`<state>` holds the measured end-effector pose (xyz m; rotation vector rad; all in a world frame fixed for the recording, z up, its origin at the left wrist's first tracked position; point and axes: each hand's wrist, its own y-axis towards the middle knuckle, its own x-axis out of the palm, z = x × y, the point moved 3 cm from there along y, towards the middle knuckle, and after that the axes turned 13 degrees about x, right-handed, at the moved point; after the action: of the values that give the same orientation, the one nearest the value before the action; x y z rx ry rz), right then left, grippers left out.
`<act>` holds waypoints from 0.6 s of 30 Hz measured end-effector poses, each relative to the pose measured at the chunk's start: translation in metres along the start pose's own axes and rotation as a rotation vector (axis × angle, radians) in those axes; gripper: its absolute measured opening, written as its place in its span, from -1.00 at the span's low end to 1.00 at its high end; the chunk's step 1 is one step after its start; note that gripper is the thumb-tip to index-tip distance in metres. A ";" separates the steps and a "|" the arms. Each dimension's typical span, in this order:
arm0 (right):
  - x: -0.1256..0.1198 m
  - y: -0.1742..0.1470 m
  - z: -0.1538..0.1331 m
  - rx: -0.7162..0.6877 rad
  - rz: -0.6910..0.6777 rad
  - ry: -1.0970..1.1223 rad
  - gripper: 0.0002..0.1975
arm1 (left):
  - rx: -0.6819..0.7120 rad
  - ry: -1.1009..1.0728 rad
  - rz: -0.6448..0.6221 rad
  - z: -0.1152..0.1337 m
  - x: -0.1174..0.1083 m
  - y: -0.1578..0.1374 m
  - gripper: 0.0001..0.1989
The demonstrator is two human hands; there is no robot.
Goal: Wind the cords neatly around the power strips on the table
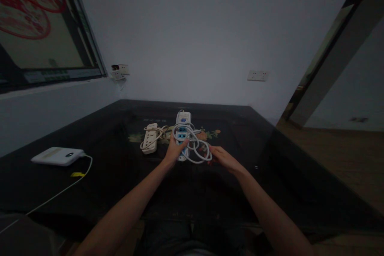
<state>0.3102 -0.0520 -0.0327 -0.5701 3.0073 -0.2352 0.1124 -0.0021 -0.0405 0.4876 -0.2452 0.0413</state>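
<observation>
Holding a white power strip (183, 134) down on the dark worktop (120, 176), the left hand (175, 149) has its fingers closed over the strip's near end. The strip's white cable (196, 148) lies in loose loops across the strip and to its right. The right hand (220, 158) rests just beside those loops, fingers stretched toward them; whether it actually pinches the cable is too dim to tell. By the look of it the cable is gathered only roughly: the coils are slack and uneven, nothing binds them, so tidying seems partly done. A second, cream power strip (150, 139) lies just left with its own cord bunched beside it. Well apart, a flat white device (58, 156) sits with a thin cord trailing off.
</observation>
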 end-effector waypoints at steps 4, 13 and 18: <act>0.006 -0.001 -0.004 -0.025 -0.049 0.013 -0.50 | -0.001 0.029 -0.023 -0.007 0.000 0.001 -0.37; 0.015 -0.002 -0.007 -0.030 -0.144 0.031 -0.51 | 0.038 0.133 -0.041 -0.019 -0.002 0.002 -0.43; 0.015 -0.002 -0.004 -0.010 -0.176 0.055 -0.62 | 0.142 0.198 -0.041 -0.014 -0.004 0.003 -0.40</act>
<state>0.2969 -0.0587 -0.0286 -0.8446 3.0136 -0.2499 0.1117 0.0070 -0.0516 0.6249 -0.0380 0.0673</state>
